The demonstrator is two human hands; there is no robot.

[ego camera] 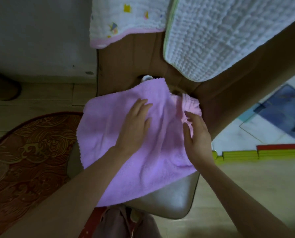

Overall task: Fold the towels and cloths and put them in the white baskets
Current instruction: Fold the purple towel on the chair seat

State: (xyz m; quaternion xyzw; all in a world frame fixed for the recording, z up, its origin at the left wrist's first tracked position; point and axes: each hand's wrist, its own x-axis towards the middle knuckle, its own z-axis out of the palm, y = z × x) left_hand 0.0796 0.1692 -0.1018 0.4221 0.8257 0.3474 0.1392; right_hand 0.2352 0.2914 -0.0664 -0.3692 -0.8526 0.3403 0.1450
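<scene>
A pink fluffy towel lies spread over a grey stool seat in the middle of the view. My left hand rests flat on the towel's middle with its fingers straight. My right hand is at the towel's right edge, fingers straight, next to a bunched-up fold. A white cloth with a pink border and small coloured prints and a white waffle-weave towel lie farther back on a brown cardboard surface. No white basket is in view.
A red patterned rug covers the floor at the left. Green and red foam mat edges and a glass sheet are at the right. A dark round object sits at the far left.
</scene>
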